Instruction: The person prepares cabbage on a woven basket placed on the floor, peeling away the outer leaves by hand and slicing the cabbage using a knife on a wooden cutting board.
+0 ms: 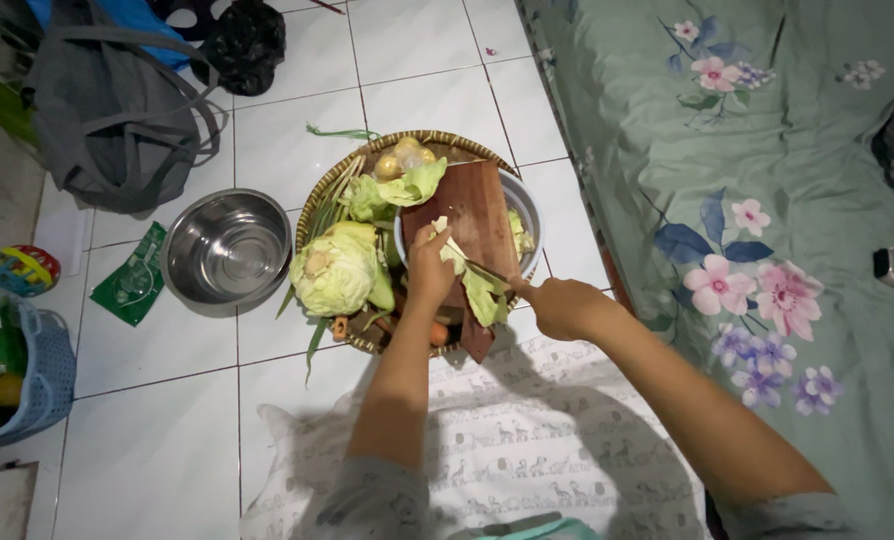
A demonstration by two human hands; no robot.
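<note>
Here, a cabbage leaf (467,275) is pinned on the wooden board (472,205) over the woven tray (367,160) by pressed-together left hand (429,268) fingers, and the knife (485,270), gripped by the right hand (562,305), could nick them if slipped.

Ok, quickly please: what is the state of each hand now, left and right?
Left hand: closed down on the cabbage leaf, pinning it on the wooden cutting board.
Right hand: shut around a knife handle, blade on the leaf.
</note>
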